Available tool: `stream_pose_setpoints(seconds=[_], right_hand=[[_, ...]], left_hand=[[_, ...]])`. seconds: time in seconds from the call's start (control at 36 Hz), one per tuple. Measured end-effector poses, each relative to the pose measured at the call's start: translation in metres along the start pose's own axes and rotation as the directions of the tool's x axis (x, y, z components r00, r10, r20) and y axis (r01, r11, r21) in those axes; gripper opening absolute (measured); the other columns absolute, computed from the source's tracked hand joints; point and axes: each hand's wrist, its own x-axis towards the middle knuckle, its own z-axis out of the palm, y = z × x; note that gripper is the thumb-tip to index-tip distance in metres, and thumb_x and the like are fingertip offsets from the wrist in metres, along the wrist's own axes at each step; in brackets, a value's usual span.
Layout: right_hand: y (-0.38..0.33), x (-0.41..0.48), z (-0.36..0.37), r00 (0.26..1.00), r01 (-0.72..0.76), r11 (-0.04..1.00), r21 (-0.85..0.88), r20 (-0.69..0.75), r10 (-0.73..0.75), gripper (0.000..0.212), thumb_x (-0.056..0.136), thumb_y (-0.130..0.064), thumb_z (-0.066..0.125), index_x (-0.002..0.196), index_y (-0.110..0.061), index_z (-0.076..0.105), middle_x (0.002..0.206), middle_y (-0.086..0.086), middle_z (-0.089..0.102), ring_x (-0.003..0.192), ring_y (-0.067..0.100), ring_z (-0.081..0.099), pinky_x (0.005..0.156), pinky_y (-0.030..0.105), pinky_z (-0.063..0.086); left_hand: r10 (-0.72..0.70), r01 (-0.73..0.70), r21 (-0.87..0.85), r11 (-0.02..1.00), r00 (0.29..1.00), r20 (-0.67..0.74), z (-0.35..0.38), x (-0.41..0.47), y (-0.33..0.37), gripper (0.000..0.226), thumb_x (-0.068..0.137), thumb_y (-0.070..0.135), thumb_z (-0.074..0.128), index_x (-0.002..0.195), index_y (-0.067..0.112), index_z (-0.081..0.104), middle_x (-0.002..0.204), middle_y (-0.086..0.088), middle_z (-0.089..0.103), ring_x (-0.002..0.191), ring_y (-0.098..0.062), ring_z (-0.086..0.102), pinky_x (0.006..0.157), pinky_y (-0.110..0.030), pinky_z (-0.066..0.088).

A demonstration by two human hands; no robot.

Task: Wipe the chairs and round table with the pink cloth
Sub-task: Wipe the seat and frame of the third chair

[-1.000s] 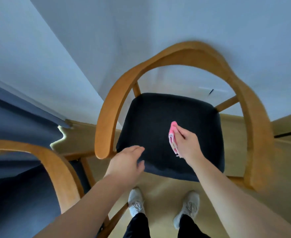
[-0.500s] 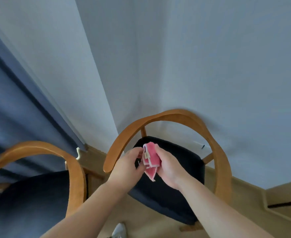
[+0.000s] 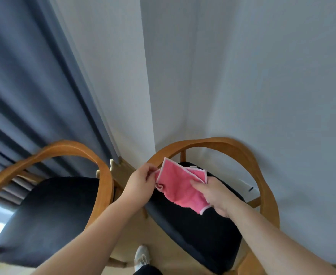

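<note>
Spreading the square pink terry cloth (image 3: 180,187), left hand (image 3: 141,182) pinching its nine-o'clock edge, right hand (image 3: 215,195) gripping three-o'clock, apparently refolding for wiping.

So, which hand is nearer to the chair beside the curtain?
Left. The left hand is close beside the curtain-side chair; the right hand is farther, over the other chair. Both hold the pink cloth.

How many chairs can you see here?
2. The left chair stands beside the blue curtain. The right chair stands in the wall corner, below the pink cloth that the left hand and right hand hold. Others may be out of view.
</note>
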Motion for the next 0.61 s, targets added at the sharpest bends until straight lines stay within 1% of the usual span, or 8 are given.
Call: stream_pose_setpoints(seconds=[0.08,0.22,0.33,0.36,0.42,0.53,0.56,0.61], right_hand=[[0.0,0.008,-0.002,1.0,-0.016,1.0,-0.003,0.007,0.016,0.012,0.095,-0.029,0.061,0.103,-0.026,0.068,0.088,-0.002,0.075,0.076,0.011,0.072,0.062,0.024,0.055],[-0.003,0.03,0.001,0.998,-0.061,0.996,-0.062,0.009,0.061,0.009,0.093,-0.026,0.061,0.099,-0.026,0.068,0.091,0.001,0.074,0.079,0.014,0.072,0.069,0.028,0.058],[-0.011,0.057,0.005,0.995,-0.095,0.99,-0.1,-0.02,0.093,0.015,0.092,-0.032,0.061,0.104,-0.025,0.067,0.094,0.0,0.072,0.084,0.016,0.071,0.072,0.03,0.058],[-0.014,0.064,0.006,0.994,-0.108,0.989,-0.103,-0.016,0.107,0.016,0.092,-0.032,0.061,0.106,-0.025,0.067,0.094,0.001,0.072,0.083,0.016,0.071,0.072,0.03,0.058],[-0.02,0.079,0.009,0.988,-0.152,0.979,-0.134,0.002,0.154,0.015,0.091,-0.03,0.062,0.104,-0.024,0.067,0.094,0.003,0.072,0.082,0.017,0.072,0.072,0.03,0.059],[-0.029,0.116,0.023,0.966,-0.251,0.925,-0.286,-0.005,0.26,0.009,0.089,-0.021,0.061,0.096,-0.019,0.066,0.096,0.008,0.07,0.088,0.022,0.07,0.083,0.036,0.057],[-0.031,0.126,0.028,0.963,-0.259,0.912,-0.318,-0.015,0.268,0.008,0.09,-0.02,0.061,0.095,-0.02,0.066,0.096,0.006,0.07,0.087,0.021,0.069,0.082,0.035,0.057],[-0.034,0.148,0.041,0.964,-0.258,0.886,-0.386,-0.042,0.262,0.004,0.09,-0.02,0.061,0.091,-0.021,0.065,0.09,0.002,0.067,0.081,0.015,0.066,0.068,0.027,0.054]], left_hand=[[-0.096,0.097,-0.033,0.995,0.994,0.045,0.001,0.008,-0.011,0.019,0.098,0.018,0.043,0.101,0.03,0.058,0.088,0.004,0.065,0.077,-0.014,0.062,0.061,-0.024,0.046],[-0.151,0.156,-0.053,0.986,0.984,0.1,0.006,0.028,-0.026,0.024,0.1,0.022,0.038,0.097,0.032,0.059,0.091,0.006,0.064,0.082,-0.008,0.061,0.063,-0.018,0.043],[-0.149,0.169,-0.098,0.981,0.972,0.182,0.009,0.053,-0.04,0.013,0.094,0.044,0.05,0.095,0.034,0.057,0.089,0.01,0.065,0.082,-0.008,0.064,0.068,-0.021,0.05],[-0.149,0.167,-0.078,0.983,0.968,0.202,0.009,0.059,-0.045,0.016,0.088,0.045,0.058,0.1,0.034,0.055,0.092,0.012,0.064,0.082,-0.006,0.065,0.067,-0.02,0.052],[-0.17,0.187,-0.056,0.981,0.96,0.224,0.008,0.074,-0.057,0.04,0.079,0.038,0.072,0.112,0.033,0.05,0.098,0.013,0.062,0.084,-0.006,0.065,0.067,-0.02,0.055],[-0.224,0.238,-0.066,0.969,0.959,0.174,0.002,0.109,-0.084,0.063,0.076,0.027,0.077,0.129,0.024,0.043,0.098,0.018,0.056,0.083,-0.005,0.064,0.063,-0.016,0.053],[-0.235,0.248,-0.069,0.966,0.959,0.155,0.0,0.117,-0.091,0.064,0.077,0.028,0.076,0.131,0.023,0.042,0.097,0.019,0.055,0.081,-0.003,0.063,0.059,-0.013,0.051],[-0.264,0.271,-0.059,0.961,0.958,0.112,-0.005,0.133,-0.106,0.062,0.08,0.032,0.074,0.132,0.022,0.042,0.097,0.018,0.054,0.081,-0.001,0.059,0.06,-0.012,0.047]])
